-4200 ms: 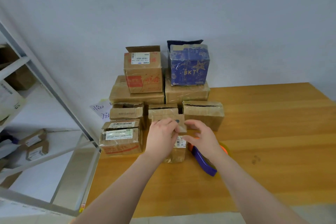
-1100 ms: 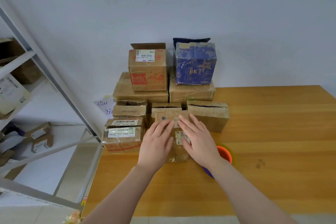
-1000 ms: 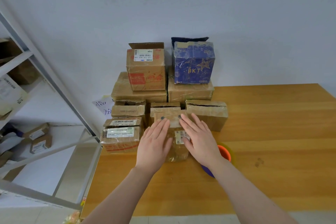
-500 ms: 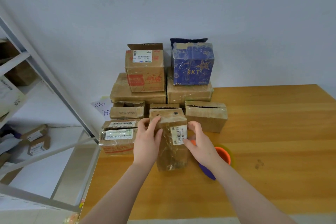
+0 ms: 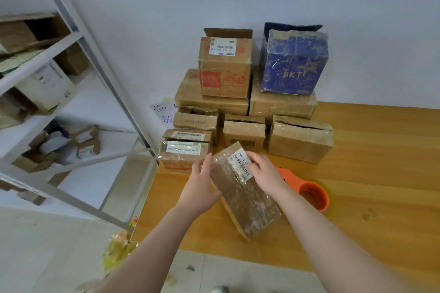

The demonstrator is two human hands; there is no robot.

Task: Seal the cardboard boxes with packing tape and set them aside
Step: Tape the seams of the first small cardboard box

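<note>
No longer upright, the small tape-wrapped brown cardboard box (image 5: 245,200) now leans near the front-left corner of the wooden bench (image 5: 381,150). Your left hand (image 5: 202,185) grips its side, and your right hand (image 5: 264,173) curls over its labelled end. Hold it firmly and swing it clear of the orange tape dispenser (image 5: 309,194).

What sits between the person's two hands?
In the head view, a long tape-wrapped brown cardboard box with a white barcode label, tilted, gripped by the left hand and right hand.
</note>
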